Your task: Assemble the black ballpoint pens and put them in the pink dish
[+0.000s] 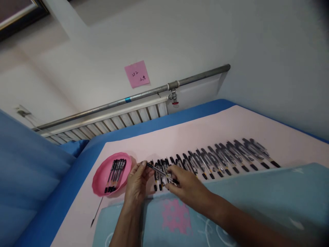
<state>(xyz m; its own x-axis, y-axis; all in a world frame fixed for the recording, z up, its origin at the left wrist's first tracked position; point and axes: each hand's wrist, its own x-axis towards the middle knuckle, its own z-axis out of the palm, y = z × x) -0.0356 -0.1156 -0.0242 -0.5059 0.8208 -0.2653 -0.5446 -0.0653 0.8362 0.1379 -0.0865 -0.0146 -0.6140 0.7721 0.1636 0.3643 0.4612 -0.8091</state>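
Between my two hands is a clear pen [158,170] with black ends, tilted down to the right. My left hand [137,178] pinches its upper black end with thumb and fingers. Closed around the lower part near the other black end is my right hand [186,187]. Beneath and behind the hands lies a long row of clear pens with black ends [226,159], side by side and slanted. To the left of my left hand, a pink scalloped dish [99,175] holds several pens [115,175].
A thin refill or pen [96,212] lies below the dish. Pale pink sheeting [77,216] covers the blue table surface [97,142]. A light blue patterned cloth or pad [244,195] lies along the near side. Behind stand a radiator [115,121], a pipe and a wall.
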